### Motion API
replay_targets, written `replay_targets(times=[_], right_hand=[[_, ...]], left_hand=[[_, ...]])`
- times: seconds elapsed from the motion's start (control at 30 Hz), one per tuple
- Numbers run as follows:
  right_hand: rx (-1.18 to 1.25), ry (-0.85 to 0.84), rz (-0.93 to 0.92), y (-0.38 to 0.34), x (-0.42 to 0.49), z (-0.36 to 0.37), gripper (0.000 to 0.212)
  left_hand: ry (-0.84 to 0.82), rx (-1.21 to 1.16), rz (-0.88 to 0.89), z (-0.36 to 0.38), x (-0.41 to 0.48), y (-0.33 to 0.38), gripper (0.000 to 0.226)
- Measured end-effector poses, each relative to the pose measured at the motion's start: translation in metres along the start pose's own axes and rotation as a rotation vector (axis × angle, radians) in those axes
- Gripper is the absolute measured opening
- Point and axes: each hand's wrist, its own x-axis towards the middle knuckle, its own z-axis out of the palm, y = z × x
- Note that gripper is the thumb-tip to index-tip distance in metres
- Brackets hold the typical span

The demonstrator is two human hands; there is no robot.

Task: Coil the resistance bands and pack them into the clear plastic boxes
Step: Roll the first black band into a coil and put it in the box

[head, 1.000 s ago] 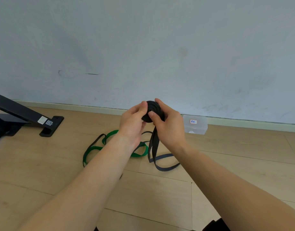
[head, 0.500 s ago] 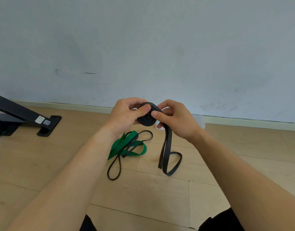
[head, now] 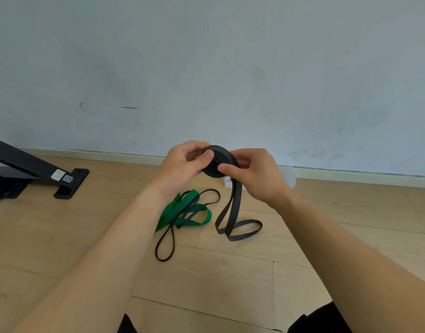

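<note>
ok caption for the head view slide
Left hand and right hand grip a half-coiled black band; green band lies on the floor.

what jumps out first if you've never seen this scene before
First the two hands at centre frame: the left hand and right hand pinch a tightly rolled black band in mid-air, its loose tail hanging down to the wooden floor. Next the bright green band, crumpled on the floor just below the left hand, with a thin black band lying across it.
</note>
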Motion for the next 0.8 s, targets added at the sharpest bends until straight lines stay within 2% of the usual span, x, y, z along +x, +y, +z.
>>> replay_targets(times=[0.1,0.17,0.23,0.37,0.53,0.67,0.8], right_hand=[[-0.199,-0.059,-0.034,-0.002,0.001,-0.003,0.024],[-0.287,-0.089,-0.04,-0.003,0.002,-0.002,0.023],[-0.224,-0.065,-0.029,-0.002,0.001,0.0,0.024],[-0.025,-0.036,-0.013,0.002,0.0,0.002,0.025],[0.11,-0.043,0.003,0.006,-0.002,0.002,0.027],[0.206,0.007,0.027,0.01,-0.002,0.003,0.028],[0.23,0.048,0.056,0.014,-0.002,0.005,0.031]], left_hand=[[-0.13,0.235,0.035,-0.007,-0.002,0.006,0.024],[-0.08,0.42,0.093,-0.003,-0.002,0.006,0.019],[-0.002,0.424,0.119,-0.002,-0.002,0.005,0.014],[0.05,0.196,0.083,-0.002,0.0,0.001,0.012],[0.12,0.016,0.01,0.006,-0.001,-0.004,0.011],[0.194,-0.249,-0.067,0.014,0.0,-0.007,0.027],[0.207,-0.508,-0.136,0.026,-0.002,-0.01,0.015]])
